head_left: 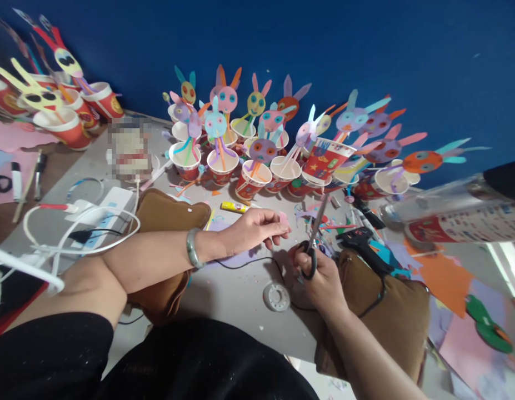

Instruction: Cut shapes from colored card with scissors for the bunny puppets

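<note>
My left hand (257,229), with a bangle at its wrist, pinches a small piece of pink paper (283,218) between thumb and fingers. To its right, my right hand (321,273) grips a pair of scissors (314,236) by the dark handles, blades pointing up and away from me. Paper and scissors are apart. Below my left hand lies a sheet of purple paper (224,260). A yellow glue stick (234,207) rests just beyond that hand. Nearer to me, between both arms, is a white roll of tape (277,297).
Paper cups (254,180) with paper rabbit faces line the blue wall. A glue gun (368,247) lies on the right by a brown cushion (378,316). Another brown cushion (168,214) is under my left arm. White cables (93,222) and a power strip (111,208) sit left.
</note>
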### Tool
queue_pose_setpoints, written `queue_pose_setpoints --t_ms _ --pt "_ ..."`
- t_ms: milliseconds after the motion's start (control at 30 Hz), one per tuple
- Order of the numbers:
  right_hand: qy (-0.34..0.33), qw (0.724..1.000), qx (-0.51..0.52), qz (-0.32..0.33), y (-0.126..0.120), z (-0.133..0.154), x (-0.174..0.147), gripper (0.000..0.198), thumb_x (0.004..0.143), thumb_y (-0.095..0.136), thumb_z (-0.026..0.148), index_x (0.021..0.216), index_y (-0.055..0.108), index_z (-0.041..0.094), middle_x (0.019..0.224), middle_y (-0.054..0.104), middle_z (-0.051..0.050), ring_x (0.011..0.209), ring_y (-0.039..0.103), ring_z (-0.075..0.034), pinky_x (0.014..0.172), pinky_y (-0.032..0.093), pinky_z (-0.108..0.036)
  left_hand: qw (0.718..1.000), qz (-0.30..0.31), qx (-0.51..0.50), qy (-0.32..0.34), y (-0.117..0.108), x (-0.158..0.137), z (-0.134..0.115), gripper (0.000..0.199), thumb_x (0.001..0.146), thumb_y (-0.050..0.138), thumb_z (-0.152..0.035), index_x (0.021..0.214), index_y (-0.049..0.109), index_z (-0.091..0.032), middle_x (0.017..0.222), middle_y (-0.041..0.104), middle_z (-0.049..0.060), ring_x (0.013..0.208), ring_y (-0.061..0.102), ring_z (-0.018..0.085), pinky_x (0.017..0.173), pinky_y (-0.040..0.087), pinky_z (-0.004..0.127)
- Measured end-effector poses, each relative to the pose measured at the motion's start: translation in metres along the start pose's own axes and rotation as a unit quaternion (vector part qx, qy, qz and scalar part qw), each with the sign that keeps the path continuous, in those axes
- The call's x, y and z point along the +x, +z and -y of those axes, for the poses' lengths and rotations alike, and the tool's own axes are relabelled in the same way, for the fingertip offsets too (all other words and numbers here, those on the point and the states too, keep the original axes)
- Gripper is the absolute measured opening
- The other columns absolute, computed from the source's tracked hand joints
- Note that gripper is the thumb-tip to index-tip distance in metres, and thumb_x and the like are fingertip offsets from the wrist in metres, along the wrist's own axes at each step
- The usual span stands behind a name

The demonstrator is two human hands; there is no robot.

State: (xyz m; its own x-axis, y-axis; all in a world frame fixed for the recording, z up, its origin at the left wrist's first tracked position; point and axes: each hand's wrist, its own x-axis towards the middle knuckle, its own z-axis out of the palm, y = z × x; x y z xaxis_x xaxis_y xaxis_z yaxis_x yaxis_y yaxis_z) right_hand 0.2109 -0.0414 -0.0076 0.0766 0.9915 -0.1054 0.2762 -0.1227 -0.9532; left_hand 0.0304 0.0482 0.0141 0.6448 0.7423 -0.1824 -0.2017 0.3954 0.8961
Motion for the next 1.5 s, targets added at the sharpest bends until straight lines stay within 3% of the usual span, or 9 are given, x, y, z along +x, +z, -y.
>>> queue_pose_setpoints --t_ms 167,333,767,900,1000,1100,1233,1333,1500 --pt "0.038 0.990 0.122 -0.056 -0.005 -0.002 0.004 0.032 0.073 0.080 0.050 0.075 0.067 0.020 0.061 0.052 0.002 0.056 0.044 -0.012 0.053 0.037 -0.025 0.996 0.076 0.001 -0.043 0.002 -0.003 0.007 0.035 0.082 0.074 -0.044 0.081 0.064 -0.010 0.076 0.064 0.002 0.060 0.057 0.006 0.053 0.047 0.019" --pt "0.077 0.970 0.232 -0.005 -0.005 -0.004 0.004 0.040 0.065 0.086 0.052 0.087 0.073 0.021 0.063 0.058 0.001 0.056 0.051 -0.014 0.055 0.042 -0.029 0.988 0.134 0.015 -0.080 0.004 -0.006 0.013 0.040 0.081 0.074 -0.049 0.084 0.067 -0.010 0.075 0.067 0.004 0.062 0.058 0.006 0.055 0.048 0.019" --pt "-0.058 0.994 0.086 -0.046 -0.004 -0.007 0.000 0.027 0.073 0.082 0.040 0.069 0.064 0.021 0.073 0.064 0.000 0.069 0.057 -0.015 0.067 0.047 -0.027 0.997 0.060 0.005 -0.038 -0.002 -0.002 0.009 0.033 0.081 0.075 -0.039 0.096 0.073 -0.010 0.078 0.067 0.003 0.060 0.054 0.005 0.059 0.045 0.020" --pt "-0.069 0.995 0.045 -0.064 -0.004 -0.003 0.000 0.017 0.073 0.082 0.037 0.076 0.072 0.022 0.077 0.069 -0.002 0.074 0.063 -0.017 0.071 0.051 -0.029 0.990 0.025 0.114 0.074 -0.004 -0.001 0.016 0.026 0.082 0.074 -0.035 0.092 0.074 -0.011 0.075 0.069 0.004 0.062 0.057 0.008 0.059 0.045 0.022" --pt "-0.071 0.995 0.036 -0.056 -0.005 -0.004 -0.001 0.016 0.076 0.080 0.037 0.077 0.075 0.022 0.078 0.070 -0.003 0.074 0.064 -0.018 0.071 0.051 -0.030 0.923 0.022 0.282 0.262 -0.007 -0.004 0.014 0.016 0.089 0.068 -0.029 0.087 0.074 -0.014 0.081 0.072 0.006 0.073 0.064 0.012 0.068 0.049 0.024" --pt "-0.071 0.995 0.065 -0.032 -0.005 -0.005 -0.002 0.020 0.077 0.079 0.041 0.078 0.075 0.022 0.077 0.069 -0.003 0.072 0.063 -0.017 0.068 0.051 -0.029 0.784 0.029 0.447 0.430 -0.010 -0.010 0.009 0.017 0.095 0.059 -0.026 0.089 0.073 -0.018 0.086 0.073 0.005 0.078 0.065 0.012 0.074 0.049 0.025" --pt "-0.063 0.992 0.107 -0.002 -0.003 -0.005 -0.006 0.030 0.075 0.080 0.049 0.075 0.073 0.020 0.076 0.067 -0.004 0.069 0.061 -0.017 0.063 0.049 -0.029 0.668 0.037 0.547 0.504 -0.011 -0.016 0.005 0.024 0.097 0.051 -0.022 0.084 0.071 -0.022 0.086 0.073 0.003 0.076 0.062 0.012 0.073 0.045 0.025" --pt "-0.056 0.991 0.119 0.011 -0.001 -0.005 -0.007 0.032 0.075 0.080 0.050 0.072 0.071 0.020 0.075 0.066 -0.003 0.068 0.059 -0.017 0.062 0.048 -0.029 0.688 0.064 0.571 0.443 -0.009 -0.018 0.005 0.028 0.098 0.048 -0.025 0.084 0.072 -0.024 0.089 0.072 0.003 0.078 0.062 0.013 0.075 0.044 0.026" --pt "-0.040 0.991 0.121 0.032 0.003 -0.004 -0.009 0.037 0.074 0.079 0.054 0.066 0.067 0.020 0.066 0.059 -0.001 0.064 0.056 -0.016 0.059 0.047 -0.029 0.788 0.108 0.533 0.289 -0.005 -0.021 0.003 0.028 0.095 0.048 -0.033 0.081 0.071 -0.023 0.096 0.072 0.009 0.084 0.061 0.017 0.081 0.045 0.031"
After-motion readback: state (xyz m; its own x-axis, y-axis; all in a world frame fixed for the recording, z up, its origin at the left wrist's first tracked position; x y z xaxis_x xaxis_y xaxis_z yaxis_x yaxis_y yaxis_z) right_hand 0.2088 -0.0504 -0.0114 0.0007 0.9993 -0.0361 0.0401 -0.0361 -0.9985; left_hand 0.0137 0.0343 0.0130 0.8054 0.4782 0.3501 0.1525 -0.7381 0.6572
